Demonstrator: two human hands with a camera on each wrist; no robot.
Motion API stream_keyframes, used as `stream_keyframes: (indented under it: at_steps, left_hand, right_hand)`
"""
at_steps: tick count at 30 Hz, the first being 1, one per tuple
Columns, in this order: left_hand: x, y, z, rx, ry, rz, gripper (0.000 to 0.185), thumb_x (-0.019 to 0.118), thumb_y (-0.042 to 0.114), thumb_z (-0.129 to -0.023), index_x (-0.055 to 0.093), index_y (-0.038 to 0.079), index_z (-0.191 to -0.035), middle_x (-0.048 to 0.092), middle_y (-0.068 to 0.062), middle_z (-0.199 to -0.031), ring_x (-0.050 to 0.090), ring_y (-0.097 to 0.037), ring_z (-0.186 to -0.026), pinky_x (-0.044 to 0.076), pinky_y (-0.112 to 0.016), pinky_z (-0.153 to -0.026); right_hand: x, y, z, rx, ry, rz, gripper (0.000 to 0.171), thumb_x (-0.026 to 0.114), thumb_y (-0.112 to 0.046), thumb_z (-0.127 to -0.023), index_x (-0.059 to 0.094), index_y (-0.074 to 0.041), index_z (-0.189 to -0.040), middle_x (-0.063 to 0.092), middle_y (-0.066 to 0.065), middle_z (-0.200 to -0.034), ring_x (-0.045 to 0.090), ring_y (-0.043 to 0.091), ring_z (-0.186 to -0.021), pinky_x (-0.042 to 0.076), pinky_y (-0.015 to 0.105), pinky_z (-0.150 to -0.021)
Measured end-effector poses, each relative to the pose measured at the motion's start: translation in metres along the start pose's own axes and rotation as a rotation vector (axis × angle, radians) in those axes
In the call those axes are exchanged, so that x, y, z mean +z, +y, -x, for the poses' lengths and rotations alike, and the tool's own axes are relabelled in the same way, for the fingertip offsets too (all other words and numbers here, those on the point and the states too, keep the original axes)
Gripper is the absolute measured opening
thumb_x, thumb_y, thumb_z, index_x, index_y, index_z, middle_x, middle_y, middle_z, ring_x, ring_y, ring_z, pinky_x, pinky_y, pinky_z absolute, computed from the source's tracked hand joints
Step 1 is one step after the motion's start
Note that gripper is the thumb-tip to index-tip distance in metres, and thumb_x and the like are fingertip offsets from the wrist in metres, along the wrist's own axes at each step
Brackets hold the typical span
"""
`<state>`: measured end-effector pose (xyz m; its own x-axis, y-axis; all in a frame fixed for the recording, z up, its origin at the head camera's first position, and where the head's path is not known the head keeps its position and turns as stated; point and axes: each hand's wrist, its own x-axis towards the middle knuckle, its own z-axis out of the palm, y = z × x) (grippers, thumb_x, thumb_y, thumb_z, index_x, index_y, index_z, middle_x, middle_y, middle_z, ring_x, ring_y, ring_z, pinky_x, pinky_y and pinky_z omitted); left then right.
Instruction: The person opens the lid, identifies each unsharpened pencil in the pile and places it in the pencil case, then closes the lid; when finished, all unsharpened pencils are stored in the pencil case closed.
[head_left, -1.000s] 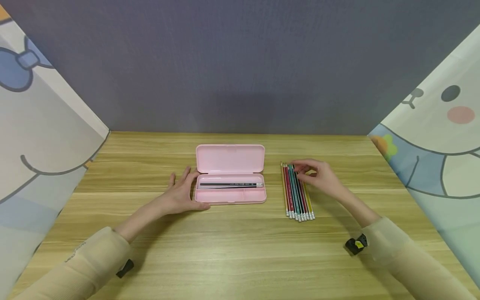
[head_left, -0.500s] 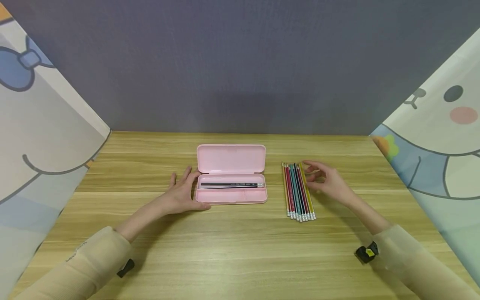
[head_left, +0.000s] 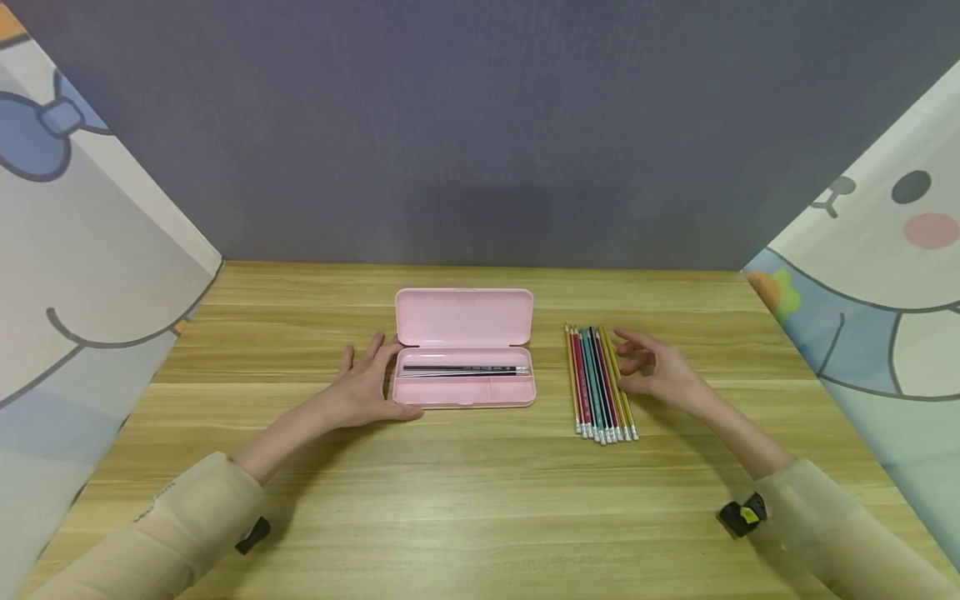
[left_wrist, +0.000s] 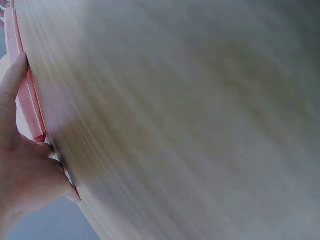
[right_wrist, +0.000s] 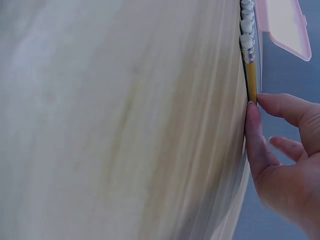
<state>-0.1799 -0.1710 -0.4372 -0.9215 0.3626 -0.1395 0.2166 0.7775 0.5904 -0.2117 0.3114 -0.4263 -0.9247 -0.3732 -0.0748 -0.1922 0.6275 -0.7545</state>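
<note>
A pink pencil case (head_left: pixel 442 392) lies on the table with its lid (head_left: pixel 463 317) raised at the back. Dark pencils (head_left: pixel 457 368) lie in its long rear compartment. At the case's left end, my left hand (head_left: pixel 358 398) holds it between the thumb along the front edge and the index finger at the back corner; its other fingers are spread. To the right is a row of colored pencils (head_left: pixel 587 375), eraser ends towards me. My right hand (head_left: pixel 660 377) pinches the outermost yellow pencil (right_wrist: pixel 252 80) between thumb and a fingertip, at the row's right side.
The wooden table (head_left: pixel 465 500) ends at a grey panel (head_left: pixel 480 150) at the back. Printed cartoon sheets (head_left: pixel 97 250) hang at the left and right sides. Black wrist mounts (head_left: pixel 742 515) show beneath the sleeves.
My right hand has moved right, from over the row to its outer side. The outermost yellow pencil's eraser end has shifted slightly right. The left hand stays at the case.
</note>
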Motion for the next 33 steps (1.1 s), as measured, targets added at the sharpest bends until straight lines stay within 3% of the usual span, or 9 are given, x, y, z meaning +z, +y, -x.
stream_keyframes:
  at_steps: [9, 21, 33]
  left_hand:
    - [-0.001, 0.001, 0.001, 0.010, 0.001, 0.009, 0.099, 0.088, 0.048, -0.076, 0.031, 0.011, -0.148, 0.026, -0.019, -0.170, 0.004, -0.050, -0.159, -0.008, -0.078, -0.119]
    - [-0.001, 0.001, 0.001, 0.016, 0.004, 0.018, 0.099, 0.088, 0.047, -0.076, 0.030, 0.011, -0.148, 0.024, -0.020, -0.170, 0.004, -0.050, -0.159, -0.008, -0.078, -0.119]
    - [0.000, -0.002, 0.001, 0.036, 0.010, 0.019, 0.098, 0.087, 0.049, -0.077, 0.030, 0.014, -0.149, 0.027, -0.018, -0.170, 0.005, -0.051, -0.159, -0.009, -0.079, -0.118]
  right_hand:
    - [-0.001, -0.006, 0.001, 0.101, -0.023, -0.023, 0.083, 0.081, -0.004, -0.085, 0.036, 0.008, -0.154, 0.057, 0.031, -0.136, 0.066, 0.013, -0.095, 0.059, 0.021, -0.075]
    - [0.000, -0.017, -0.001, 0.196, -0.060, -0.066, 0.075, 0.079, -0.002, -0.086, 0.040, 0.014, -0.148, 0.056, 0.032, -0.129, 0.066, 0.008, -0.084, 0.063, 0.029, -0.069]
    - [-0.002, -0.017, 0.000, 0.208, -0.118, -0.126, 0.077, 0.069, 0.003, -0.086, 0.032, 0.016, -0.151, 0.051, 0.033, -0.132, 0.066, 0.012, -0.084, 0.063, 0.031, -0.068]
